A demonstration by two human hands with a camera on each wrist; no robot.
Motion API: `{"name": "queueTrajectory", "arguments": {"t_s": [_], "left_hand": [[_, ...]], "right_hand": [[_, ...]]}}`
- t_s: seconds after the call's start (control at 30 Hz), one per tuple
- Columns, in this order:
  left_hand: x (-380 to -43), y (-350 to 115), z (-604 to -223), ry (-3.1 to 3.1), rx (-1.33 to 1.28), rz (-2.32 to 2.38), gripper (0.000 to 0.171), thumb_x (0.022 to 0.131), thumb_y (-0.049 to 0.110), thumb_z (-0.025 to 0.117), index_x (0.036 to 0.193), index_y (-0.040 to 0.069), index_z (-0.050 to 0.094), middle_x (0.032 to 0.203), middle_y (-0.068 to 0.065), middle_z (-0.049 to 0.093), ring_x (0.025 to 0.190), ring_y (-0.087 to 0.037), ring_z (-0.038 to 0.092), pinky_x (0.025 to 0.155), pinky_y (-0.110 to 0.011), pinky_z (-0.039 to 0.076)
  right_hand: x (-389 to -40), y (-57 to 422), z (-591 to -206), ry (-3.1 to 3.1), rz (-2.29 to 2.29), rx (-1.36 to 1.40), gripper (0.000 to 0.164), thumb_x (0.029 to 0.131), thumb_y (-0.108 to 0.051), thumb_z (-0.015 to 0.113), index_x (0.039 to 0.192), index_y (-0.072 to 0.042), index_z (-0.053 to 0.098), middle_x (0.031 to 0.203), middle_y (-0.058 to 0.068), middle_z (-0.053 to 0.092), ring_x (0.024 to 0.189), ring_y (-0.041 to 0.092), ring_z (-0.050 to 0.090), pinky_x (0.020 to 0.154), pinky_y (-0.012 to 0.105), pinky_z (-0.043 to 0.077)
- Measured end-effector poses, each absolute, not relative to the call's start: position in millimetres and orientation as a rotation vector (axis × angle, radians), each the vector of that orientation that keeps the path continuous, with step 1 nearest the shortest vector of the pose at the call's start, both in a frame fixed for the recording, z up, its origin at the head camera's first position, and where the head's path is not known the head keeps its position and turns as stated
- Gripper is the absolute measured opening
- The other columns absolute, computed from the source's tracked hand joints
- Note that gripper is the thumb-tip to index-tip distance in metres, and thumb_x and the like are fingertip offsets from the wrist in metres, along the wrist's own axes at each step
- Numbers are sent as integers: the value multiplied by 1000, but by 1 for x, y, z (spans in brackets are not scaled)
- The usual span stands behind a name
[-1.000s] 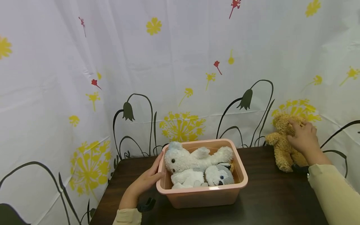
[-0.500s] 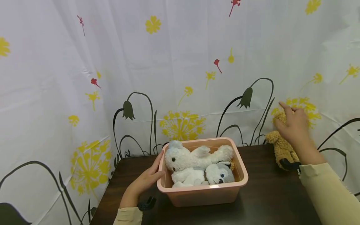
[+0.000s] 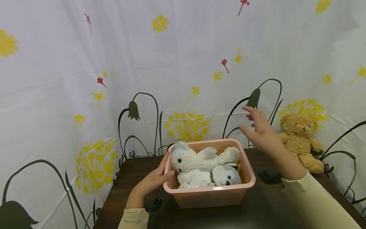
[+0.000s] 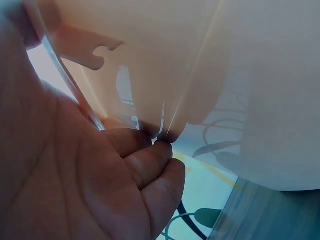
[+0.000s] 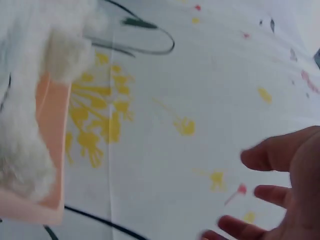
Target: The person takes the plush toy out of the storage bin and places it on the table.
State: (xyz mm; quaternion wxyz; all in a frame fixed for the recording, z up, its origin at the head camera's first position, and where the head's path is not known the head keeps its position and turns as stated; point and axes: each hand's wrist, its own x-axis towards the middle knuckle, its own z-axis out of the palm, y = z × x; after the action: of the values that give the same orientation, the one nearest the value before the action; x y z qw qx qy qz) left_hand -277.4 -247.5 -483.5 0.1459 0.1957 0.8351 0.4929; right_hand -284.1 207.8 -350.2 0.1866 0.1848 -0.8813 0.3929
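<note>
My left hand (image 3: 152, 182) grips the left rim of a pink plastic bin (image 3: 208, 197), thumb over the edge. In the left wrist view its fingers (image 4: 155, 170) lie against the bin's outer wall (image 4: 215, 80). A white plush bear (image 3: 190, 161) lies on its side in the bin, with a grey and white plush husky (image 3: 227, 175) in front of it. My right hand (image 3: 259, 131) is in the air beyond the bin's back right corner, fingers spread and holding nothing. A golden-brown teddy bear (image 3: 300, 140) sits upright at the right.
The dark wooden table (image 3: 274, 206) carries the bin and the teddy bear. Behind it hangs a white curtain (image 3: 183, 63) printed with yellow and red flowers. A bit of orange-brown plush (image 3: 239, 166) shows at the bin's right inner side.
My right hand has let go of the teddy bear's head and swung left toward the bin. The teddy bear stays seated at the right. My left hand keeps its place on the rim.
</note>
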Motion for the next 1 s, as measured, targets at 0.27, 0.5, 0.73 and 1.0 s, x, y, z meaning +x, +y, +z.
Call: {"name": "queueTrajectory", "arguments": {"t_s": [0.27,0.5,0.73,1.0], "left_hand": [[-280,-245,-485,2418,568,1402,97,110,45,60,175,37,-11,184,-17,3,160,-50,36,119,-61,47],[-281,-245,-485,2425,560,1400,98,108,46,61,176,38,-10,184,-19,8,154,-49,45,116,-61,50],[-279,-248,-486,2412,564,1408,96,109,43,60,175,42,-10,184,-18,7,157,-49,40,118,-64,46],[-278,-249,-484,2417,562,1414,94,110,43,60,174,44,-9,185,-14,4,162,-48,32,122,-67,41]], "right_hand": [[-263,182,-369,-2901,1145,578,72,103,-52,74,148,-6,41,148,26,51,129,42,62,101,58,56],[-267,170,-388,-3144,1051,623,80,92,-60,83,141,-7,46,134,19,59,109,28,65,87,44,57],[-272,156,-395,-3384,716,667,75,86,-65,86,131,-14,53,99,3,64,90,19,61,80,42,49],[-290,138,-387,-3631,496,769,117,86,-72,80,166,-2,32,167,19,49,156,35,47,128,61,35]]}}
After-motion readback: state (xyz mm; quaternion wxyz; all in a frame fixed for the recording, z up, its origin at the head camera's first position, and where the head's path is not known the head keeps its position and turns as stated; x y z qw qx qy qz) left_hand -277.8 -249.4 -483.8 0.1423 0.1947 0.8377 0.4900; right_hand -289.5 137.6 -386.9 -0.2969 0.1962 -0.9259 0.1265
